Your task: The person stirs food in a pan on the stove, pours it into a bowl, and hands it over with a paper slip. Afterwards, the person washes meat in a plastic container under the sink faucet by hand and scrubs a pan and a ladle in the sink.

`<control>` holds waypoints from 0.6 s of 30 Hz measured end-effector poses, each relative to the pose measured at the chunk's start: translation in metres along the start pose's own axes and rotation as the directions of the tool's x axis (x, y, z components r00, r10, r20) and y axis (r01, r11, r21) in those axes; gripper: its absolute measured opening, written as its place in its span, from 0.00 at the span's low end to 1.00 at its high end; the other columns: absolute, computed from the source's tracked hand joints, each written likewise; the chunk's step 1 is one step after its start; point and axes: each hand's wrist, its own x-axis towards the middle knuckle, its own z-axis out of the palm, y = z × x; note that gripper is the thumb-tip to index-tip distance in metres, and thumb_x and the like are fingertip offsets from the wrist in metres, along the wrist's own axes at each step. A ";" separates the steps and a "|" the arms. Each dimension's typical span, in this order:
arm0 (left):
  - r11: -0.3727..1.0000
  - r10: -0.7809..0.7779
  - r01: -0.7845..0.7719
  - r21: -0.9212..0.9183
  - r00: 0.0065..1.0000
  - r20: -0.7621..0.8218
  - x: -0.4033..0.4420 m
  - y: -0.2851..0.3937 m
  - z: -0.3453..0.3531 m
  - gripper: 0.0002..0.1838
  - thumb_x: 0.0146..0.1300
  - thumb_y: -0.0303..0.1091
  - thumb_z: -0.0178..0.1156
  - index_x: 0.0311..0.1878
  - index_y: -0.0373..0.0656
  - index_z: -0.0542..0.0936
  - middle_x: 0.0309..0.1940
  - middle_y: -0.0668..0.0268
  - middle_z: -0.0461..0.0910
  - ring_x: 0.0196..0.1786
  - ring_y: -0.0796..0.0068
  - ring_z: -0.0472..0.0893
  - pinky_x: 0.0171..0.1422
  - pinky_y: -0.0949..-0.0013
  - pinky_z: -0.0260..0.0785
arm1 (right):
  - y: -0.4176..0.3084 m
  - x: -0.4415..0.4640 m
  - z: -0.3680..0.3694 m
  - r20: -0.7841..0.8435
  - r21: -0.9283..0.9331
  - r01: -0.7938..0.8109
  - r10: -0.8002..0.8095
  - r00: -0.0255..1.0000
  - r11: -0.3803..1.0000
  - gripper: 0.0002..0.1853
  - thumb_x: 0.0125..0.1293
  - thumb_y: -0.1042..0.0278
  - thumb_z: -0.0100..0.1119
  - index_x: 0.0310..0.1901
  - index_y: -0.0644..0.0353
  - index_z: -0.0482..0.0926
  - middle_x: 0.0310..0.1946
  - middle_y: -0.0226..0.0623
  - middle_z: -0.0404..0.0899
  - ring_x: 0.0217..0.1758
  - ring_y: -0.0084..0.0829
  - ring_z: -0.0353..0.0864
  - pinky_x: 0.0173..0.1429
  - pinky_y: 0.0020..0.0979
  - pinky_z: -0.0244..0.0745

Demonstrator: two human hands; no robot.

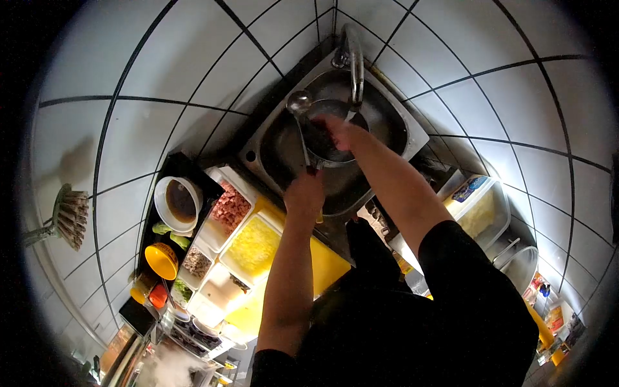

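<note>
Over the sink (269,143), my left hand (304,195) is closed around the handle of a metal ladle (298,103). The ladle's round bowl points away from me, above the left side of the basin. A round dark pan (343,157) sits in the basin under the tap (357,71). My right hand (336,133) reaches down into the pan with its fingers bent. Beside those fingers is a dark patch, too dim to tell whether it is something held. Whether my left hand also grips a pan handle is hidden.
To the left stand white tubs of pink diced meat (231,208) and yellow shreds (255,245), a bowl of brown liquid (180,201) and a yellow bowl (161,261). A brush (69,216) hangs on the tiled wall. At right is a clear container (480,216).
</note>
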 end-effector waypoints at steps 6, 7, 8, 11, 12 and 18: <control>0.632 0.011 0.220 -0.743 0.956 0.293 -0.021 0.005 -0.011 0.22 0.70 0.43 0.55 0.55 0.33 0.73 0.41 0.45 0.84 0.43 0.51 0.85 0.46 0.53 0.78 | 0.008 -0.020 -0.031 -0.130 0.619 0.279 -0.255 0.958 0.734 0.23 0.71 0.48 0.49 0.51 0.58 0.83 0.50 0.41 0.85 0.51 0.45 0.84 0.63 0.46 0.76; 0.231 -0.019 0.442 -0.867 0.893 0.450 -0.032 0.022 -0.029 0.21 0.68 0.39 0.58 0.56 0.33 0.71 0.40 0.46 0.85 0.41 0.54 0.86 0.44 0.55 0.78 | 0.001 -0.039 -0.036 -0.192 0.627 0.322 -0.260 0.947 0.709 0.23 0.71 0.48 0.49 0.51 0.58 0.83 0.50 0.41 0.85 0.52 0.45 0.83 0.64 0.46 0.76; 0.140 -0.032 0.442 -0.886 0.896 0.442 -0.032 0.024 -0.020 0.20 0.66 0.37 0.59 0.56 0.33 0.71 0.39 0.48 0.84 0.39 0.58 0.85 0.42 0.56 0.77 | -0.007 -0.058 -0.040 -0.253 0.634 0.364 -0.262 0.931 0.682 0.23 0.71 0.48 0.49 0.52 0.58 0.82 0.51 0.40 0.85 0.53 0.44 0.83 0.64 0.47 0.76; 0.031 -0.087 0.446 -0.895 0.893 0.442 -0.031 0.028 -0.001 0.20 0.61 0.32 0.62 0.54 0.36 0.72 0.37 0.53 0.82 0.36 0.65 0.81 0.36 0.59 0.73 | -0.023 -0.111 -0.041 -0.385 0.606 0.594 -0.457 0.801 0.529 0.22 0.72 0.49 0.48 0.53 0.58 0.81 0.52 0.40 0.84 0.55 0.43 0.83 0.66 0.47 0.74; 0.104 -0.121 0.459 -0.882 0.886 0.447 -0.035 0.033 -0.007 0.19 0.60 0.33 0.64 0.52 0.37 0.74 0.37 0.55 0.81 0.34 0.64 0.80 0.34 0.59 0.72 | -0.024 -0.116 -0.048 -0.413 0.589 0.635 -0.489 0.769 0.500 0.22 0.72 0.50 0.49 0.54 0.58 0.81 0.52 0.39 0.84 0.55 0.43 0.83 0.66 0.46 0.75; 0.569 -0.143 0.235 -0.788 0.972 0.187 -0.075 0.039 -0.022 0.19 0.59 0.32 0.63 0.51 0.32 0.76 0.37 0.56 0.80 0.36 0.66 0.78 0.38 0.62 0.71 | -0.001 -0.118 -0.062 -0.543 0.421 0.730 -0.495 0.678 0.538 0.27 0.71 0.43 0.51 0.60 0.57 0.78 0.59 0.41 0.80 0.61 0.43 0.79 0.64 0.46 0.74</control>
